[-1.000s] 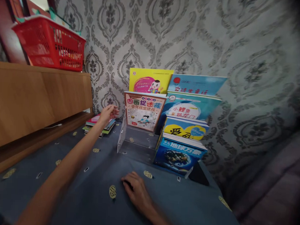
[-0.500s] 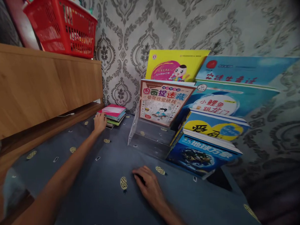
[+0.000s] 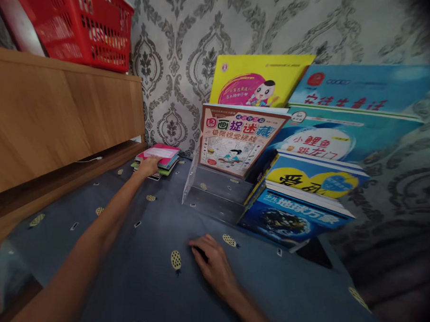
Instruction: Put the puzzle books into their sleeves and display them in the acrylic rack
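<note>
On blue cloth (image 3: 152, 286), the right hand (image 3: 213, 265) rests half-curled, thumb apart; the left hand (image 3: 148, 166) touches stacked books (image 3: 166, 154), grip unclear.

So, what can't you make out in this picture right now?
In the head view:
- Left hand: too small to tell whether it grips the book stack.
- Stack's lower covers: hidden by the pink book on top.
- Red basket: top cut off by the upper edge.
- Yellow book: lower part behind the brown-bordered book.
</note>
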{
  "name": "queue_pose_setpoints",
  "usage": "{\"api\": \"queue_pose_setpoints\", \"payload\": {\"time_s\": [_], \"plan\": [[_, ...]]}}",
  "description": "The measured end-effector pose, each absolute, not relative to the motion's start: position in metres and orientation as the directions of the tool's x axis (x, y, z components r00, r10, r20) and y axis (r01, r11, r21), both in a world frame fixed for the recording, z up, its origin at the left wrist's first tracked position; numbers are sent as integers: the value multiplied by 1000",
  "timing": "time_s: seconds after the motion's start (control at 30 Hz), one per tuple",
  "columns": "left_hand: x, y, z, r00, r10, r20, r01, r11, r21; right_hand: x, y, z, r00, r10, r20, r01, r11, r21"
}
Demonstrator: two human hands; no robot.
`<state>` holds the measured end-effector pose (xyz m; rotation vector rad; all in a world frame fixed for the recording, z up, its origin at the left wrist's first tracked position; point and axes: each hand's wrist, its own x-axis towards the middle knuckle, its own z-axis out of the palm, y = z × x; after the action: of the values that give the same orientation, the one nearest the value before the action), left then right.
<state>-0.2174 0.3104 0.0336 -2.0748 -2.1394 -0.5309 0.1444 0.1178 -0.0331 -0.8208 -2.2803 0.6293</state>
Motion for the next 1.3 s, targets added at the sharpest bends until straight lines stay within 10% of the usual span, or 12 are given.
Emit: {"api": "queue_pose_setpoints", "payload": {"time_s": [1.3], "plan": [[-212, 254, 76, -280, 900, 333, 960, 265, 92, 142, 116, -31, -609, 690, 392, 403, 694, -597]]}}
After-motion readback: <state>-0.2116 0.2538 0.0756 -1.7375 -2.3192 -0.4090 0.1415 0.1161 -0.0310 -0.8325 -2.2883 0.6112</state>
